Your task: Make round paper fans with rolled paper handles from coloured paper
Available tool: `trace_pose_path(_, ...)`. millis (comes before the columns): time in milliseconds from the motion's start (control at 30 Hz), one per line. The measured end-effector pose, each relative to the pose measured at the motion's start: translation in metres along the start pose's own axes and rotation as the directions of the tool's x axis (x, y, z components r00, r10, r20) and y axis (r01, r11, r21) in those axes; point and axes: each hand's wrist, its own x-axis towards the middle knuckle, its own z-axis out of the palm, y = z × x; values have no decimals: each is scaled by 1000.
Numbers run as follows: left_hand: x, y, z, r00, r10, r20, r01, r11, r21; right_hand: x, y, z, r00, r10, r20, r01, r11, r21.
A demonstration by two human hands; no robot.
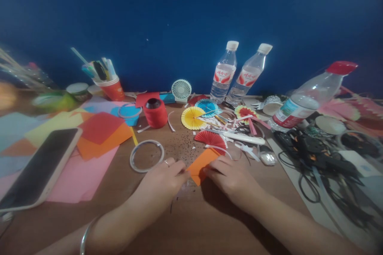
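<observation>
1. Well, we see red-and-white labels on the white-capped water bottle (223,75) and on the second white-capped bottle (247,76), both upright at the far edge. The red-capped bottle (302,105), leaning at the right, has a pale label with a red band. All of the writing is too blurred for us to read.
2. The orange paper piece (201,164) is small, flat and roughly rectangular, and it is turned at an angle. It lies on the wooden table (191,223) near the middle, just on the near side of a red pleated paper fan (211,138).
3. Our left hand (161,181) lies knuckles up, with its fingers closed in a pinch on the paper's left edge. A bangle (85,237) circles that wrist.
4. Our right hand (230,177) rests palm down, with curled fingertips pressing on the paper's right edge.
5. A clear tape ring (147,155) lies just beyond the left hand. A phone (38,167) rests on coloured sheets at the left.
</observation>
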Motion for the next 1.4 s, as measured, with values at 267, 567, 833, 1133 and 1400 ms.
trace_pose_path(267,-5,3,4,994,107,-14,-105,989,102,3,-8,-1,998,7,62,-11,997,73)
trace_pose_path(567,-5,-3,2,997,79,21,-82,978,190,5,1,1,998,48,-27,-40,972,230)
trace_pose_path(833,-3,-9,8,1000,0,7,-1,992,127,6,0,1,999,37,17,-38,997,61)
trace_pose_path(1133,5,-17,8,988,-130,-78,123,989,-87,8,7,11,996,84,-26,-81,991,108)
trace_pose_path(1400,3,-7,-2,997,78,1,-78,997,6,10,4,-1,1000,13,-25,-12,998,62)
